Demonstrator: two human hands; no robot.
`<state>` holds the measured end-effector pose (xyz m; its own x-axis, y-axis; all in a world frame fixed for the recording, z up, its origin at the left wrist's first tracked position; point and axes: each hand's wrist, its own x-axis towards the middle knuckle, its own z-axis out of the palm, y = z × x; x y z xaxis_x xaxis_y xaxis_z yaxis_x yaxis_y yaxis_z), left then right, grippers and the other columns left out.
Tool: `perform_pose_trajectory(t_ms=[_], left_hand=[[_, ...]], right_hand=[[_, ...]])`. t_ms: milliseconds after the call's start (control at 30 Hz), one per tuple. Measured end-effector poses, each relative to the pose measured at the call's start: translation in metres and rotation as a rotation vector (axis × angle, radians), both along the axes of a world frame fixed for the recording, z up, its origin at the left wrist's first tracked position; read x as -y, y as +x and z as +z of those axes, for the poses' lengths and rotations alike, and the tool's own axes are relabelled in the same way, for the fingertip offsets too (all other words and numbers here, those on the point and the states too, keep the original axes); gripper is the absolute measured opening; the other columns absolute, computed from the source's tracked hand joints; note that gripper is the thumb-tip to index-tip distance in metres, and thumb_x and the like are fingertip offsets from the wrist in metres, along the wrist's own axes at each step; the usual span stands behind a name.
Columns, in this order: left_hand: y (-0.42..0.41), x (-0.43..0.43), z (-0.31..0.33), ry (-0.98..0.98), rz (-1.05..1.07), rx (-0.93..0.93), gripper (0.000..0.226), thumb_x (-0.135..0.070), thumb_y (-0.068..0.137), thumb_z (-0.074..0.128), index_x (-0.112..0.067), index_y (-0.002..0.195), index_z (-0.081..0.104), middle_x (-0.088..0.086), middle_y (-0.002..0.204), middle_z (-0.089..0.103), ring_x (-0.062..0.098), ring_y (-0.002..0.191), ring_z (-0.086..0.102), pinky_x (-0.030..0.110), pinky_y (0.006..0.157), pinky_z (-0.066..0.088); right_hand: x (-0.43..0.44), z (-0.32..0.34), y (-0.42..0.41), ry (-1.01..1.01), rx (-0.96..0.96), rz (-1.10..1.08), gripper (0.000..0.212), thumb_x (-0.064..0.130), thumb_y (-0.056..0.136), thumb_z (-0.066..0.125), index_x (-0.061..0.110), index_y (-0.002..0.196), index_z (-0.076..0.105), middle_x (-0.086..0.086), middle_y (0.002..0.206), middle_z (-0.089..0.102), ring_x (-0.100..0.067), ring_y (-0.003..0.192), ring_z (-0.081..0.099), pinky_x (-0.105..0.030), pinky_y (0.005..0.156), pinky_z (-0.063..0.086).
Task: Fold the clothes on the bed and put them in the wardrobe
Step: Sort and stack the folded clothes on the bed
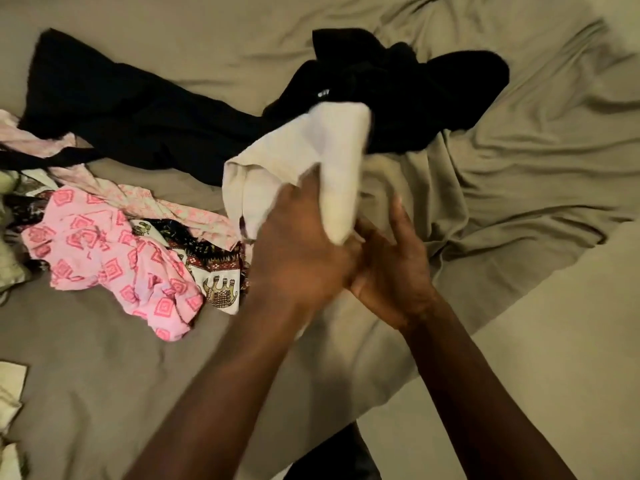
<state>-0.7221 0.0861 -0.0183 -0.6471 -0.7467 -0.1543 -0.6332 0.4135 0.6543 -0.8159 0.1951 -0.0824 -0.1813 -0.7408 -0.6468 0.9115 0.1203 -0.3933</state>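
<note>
The left hand [301, 251] holds a cream cloth [311, 161] up over the bed [519, 174]. Its grip is clamped on the lower part of the cloth, which rises from the fist in loose folds and hangs partly doubled over. The hand is blurred, so the single fingers cannot be made out.

The right hand [391, 271] stands just beside it, heel close against the left. Its fingers [398, 209] point upward, nearly straight, so the grip is apart. Only the bottom tip of the cloth touches it, near the thumb.

Behind the cream cloth lies a black heap [408, 88] of clothing, and a long black garment [121, 109] stretches away from it to the left across the rumpled olive sheet.

Nearer, on the left, a pink garment [104, 251] with a square pattern lies crumpled. An elephant-print cloth [221, 289] shows from under its right edge, and a pale pink piece [34, 136] lies further back. Small white pieces [10, 386] sit at the left border — what they are cannot be told.
</note>
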Motion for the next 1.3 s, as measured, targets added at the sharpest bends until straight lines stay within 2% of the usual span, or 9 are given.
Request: perform_pose_trajectory(t_ms=[100,200,300,433,567,733,1000,1133,1300], left_hand=[[-0.014,-0.067,-0.037,-0.098,-0.181,0.284,0.097,-0.033,0.084,0.078,-0.03,0.159,0.016,0.008,0.132,0.041,0.026,0.112,0.053,0.04,0.084,0.051],[-0.011,-0.119,-0.096,-0.151,-0.332,0.325,0.089,-0.035,0.076,0.082,-0.022,0.151,0.036,0.013,0.123,0.053,0.028,0.098,0.061,0.038,0.065,0.055],[0.0,-0.147,-0.116,0.0,-0.409,0.194,0.067,-0.039,0.086,0.067,-0.024,0.147,0.044,0.009,0.131,0.05,0.029,0.112,0.054,0.042,0.083,0.053],[0.03,-0.142,-0.105,0.03,0.141,-0.02,0.046,-0.054,0.088,0.058,-0.031,0.128,0.061,-0.004,0.124,0.054,0.019,0.117,0.051,0.041,0.094,0.043],[0.058,-0.11,-0.122,0.202,0.714,0.085,0.04,-0.042,0.09,0.069,-0.025,0.125,0.06,0.01,0.126,0.058,0.036,0.119,0.054,0.045,0.091,0.045],[0.065,-0.097,-0.141,0.406,0.792,0.082,0.032,-0.045,0.094,0.068,-0.023,0.114,0.059,0.003,0.104,0.073,0.032,0.106,0.067,0.034,0.082,0.042],[0.092,-0.086,-0.142,0.364,1.102,-0.202,0.015,-0.033,0.092,0.072,-0.028,0.102,0.063,0.0,0.098,0.073,0.027,0.096,0.071,0.039,0.091,0.056],[0.095,-0.107,-0.119,0.363,0.724,0.065,0.04,-0.059,0.094,0.062,-0.022,0.078,0.062,-0.007,0.075,0.065,0.027,0.082,0.062,0.033,0.075,0.042],[0.092,-0.126,-0.126,0.376,0.399,0.217,0.055,-0.078,0.081,0.055,-0.025,0.071,0.06,-0.007,0.073,0.07,0.023,0.081,0.068,0.038,0.076,0.054]], right_hand=[[-0.039,-0.017,0.002,0.028,0.104,-0.236,0.082,0.075,0.097,0.038,0.013,0.147,0.057,-0.018,0.153,0.051,-0.037,0.144,0.045,-0.057,0.124,0.027],[-0.076,-0.036,-0.001,0.158,0.083,-0.394,0.081,0.075,0.097,0.037,0.014,0.147,0.056,-0.015,0.146,0.059,-0.033,0.131,0.06,-0.047,0.112,0.048],[-0.091,-0.044,-0.012,0.336,-0.093,-0.348,0.078,0.077,0.092,0.045,0.017,0.139,0.061,-0.012,0.134,0.069,-0.03,0.125,0.065,-0.048,0.112,0.047],[-0.094,-0.053,-0.021,0.844,-0.977,-0.207,0.046,0.049,0.087,0.075,0.019,0.122,0.069,0.005,0.113,0.073,-0.021,0.109,0.069,-0.036,0.099,0.053],[-0.083,-0.056,-0.029,1.043,-1.6,0.01,0.04,0.043,0.094,0.059,0.015,0.122,0.065,-0.01,0.118,0.062,-0.033,0.113,0.057,-0.04,0.095,0.044],[-0.061,-0.072,-0.022,0.545,-2.162,0.358,0.031,0.031,0.099,0.056,0.014,0.124,0.067,-0.013,0.117,0.064,-0.037,0.108,0.058,-0.05,0.095,0.046],[-0.077,-0.09,0.005,0.487,-1.754,0.498,0.046,0.04,0.098,0.043,0.019,0.128,0.07,-0.009,0.111,0.06,-0.028,0.107,0.053,-0.044,0.098,0.044],[-0.069,-0.073,-0.019,0.361,-1.627,0.509,0.038,0.031,0.09,0.047,0.022,0.114,0.075,-0.005,0.109,0.059,-0.021,0.107,0.055,-0.033,0.093,0.043],[-0.059,-0.064,-0.053,0.666,-1.735,0.736,0.037,0.035,0.095,0.063,0.025,0.13,0.059,-0.007,0.126,0.054,-0.027,0.104,0.063,-0.04,0.091,0.05]])
